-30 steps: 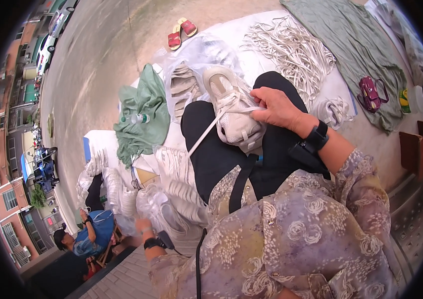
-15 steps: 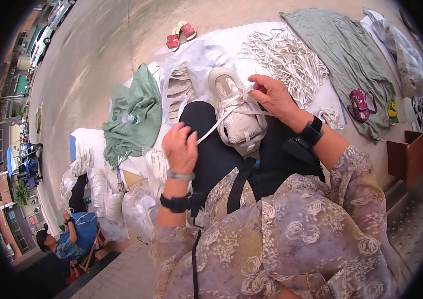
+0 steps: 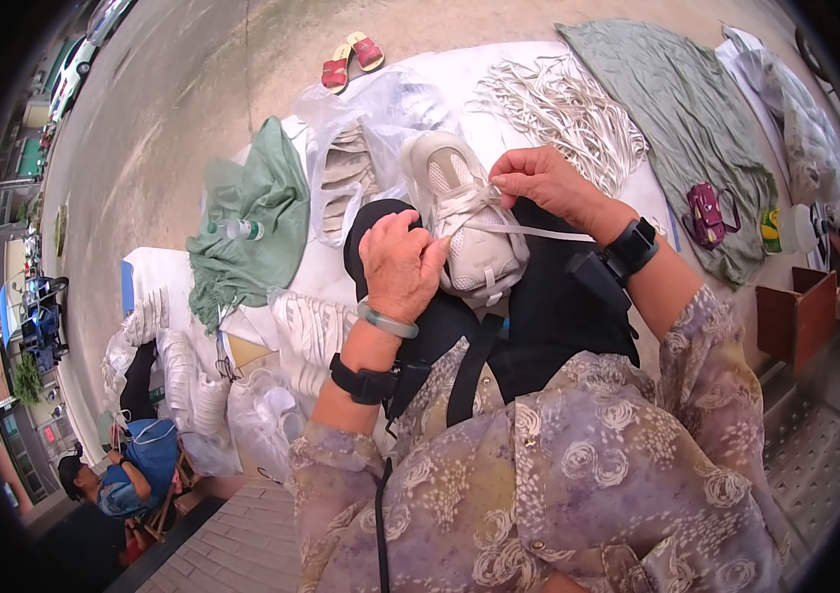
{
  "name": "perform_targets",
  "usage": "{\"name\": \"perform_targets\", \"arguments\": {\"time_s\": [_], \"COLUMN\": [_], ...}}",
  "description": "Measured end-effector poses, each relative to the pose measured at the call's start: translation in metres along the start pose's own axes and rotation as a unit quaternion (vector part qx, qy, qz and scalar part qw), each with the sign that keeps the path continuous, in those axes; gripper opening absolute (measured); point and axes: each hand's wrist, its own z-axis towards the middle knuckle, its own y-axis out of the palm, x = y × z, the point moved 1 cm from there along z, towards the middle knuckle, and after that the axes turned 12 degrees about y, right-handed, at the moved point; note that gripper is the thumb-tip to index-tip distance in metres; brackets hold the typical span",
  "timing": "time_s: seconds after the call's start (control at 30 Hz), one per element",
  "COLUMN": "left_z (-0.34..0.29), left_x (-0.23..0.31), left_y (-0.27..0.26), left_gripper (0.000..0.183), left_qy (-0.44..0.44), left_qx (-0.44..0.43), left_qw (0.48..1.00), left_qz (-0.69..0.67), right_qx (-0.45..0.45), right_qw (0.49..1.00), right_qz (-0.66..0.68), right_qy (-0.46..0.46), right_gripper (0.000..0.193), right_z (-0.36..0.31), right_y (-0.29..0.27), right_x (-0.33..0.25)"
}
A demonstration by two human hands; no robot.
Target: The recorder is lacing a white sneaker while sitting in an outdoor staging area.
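Note:
A beige sneaker point(image 3: 474, 247) with a mesh tongue rests on my lap, its toe toward me. White shoelaces point(image 3: 467, 205) cross over its front, and one loose lace end stretches right toward my wrist. My right hand point(image 3: 543, 186) is closed in a pinch on a lace at the right of the shoe's opening. At the shoe's left side, my left hand point(image 3: 402, 259) is closed with curled fingers, thumb and forefinger against the lacing where a lace runs into them. The fingertips are partly hidden.
A heap of white laces point(image 3: 578, 119) lies on a white sheet ahead. Shoe parts point(image 3: 349, 168) sit in a plastic bag, beside a green cloth point(image 3: 257, 208) with a bottle point(image 3: 240, 229). More shoe pieces point(image 3: 192, 385) are stacked left. A seated person point(image 3: 133, 469) is at lower left.
My left hand has moved up and right, from the end of an outstretched lace to the shoe's side. My right hand stays by the lacing, and a lace end now extends rightward below it.

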Motion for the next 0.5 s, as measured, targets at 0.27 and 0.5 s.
{"name": "perform_targets", "arguments": {"time_s": [0.27, 0.5], "left_z": [0.008, -0.004], "left_x": [0.018, 0.036], "left_y": [-0.007, -0.036], "left_gripper": [0.013, 0.012], "left_qy": [-0.046, -0.007], "left_qx": [-0.008, -0.03], "left_qw": [0.994, 0.985], "left_qz": [-0.096, -0.167], "right_qx": [-0.035, 0.021], "right_qw": [0.998, 0.994], "right_qz": [0.009, -0.061], "right_qy": [0.052, -0.085], "right_gripper": [0.015, 0.03], "right_z": [-0.003, -0.006], "right_y": [0.0, 0.017], "right_x": [0.005, 0.019]}}
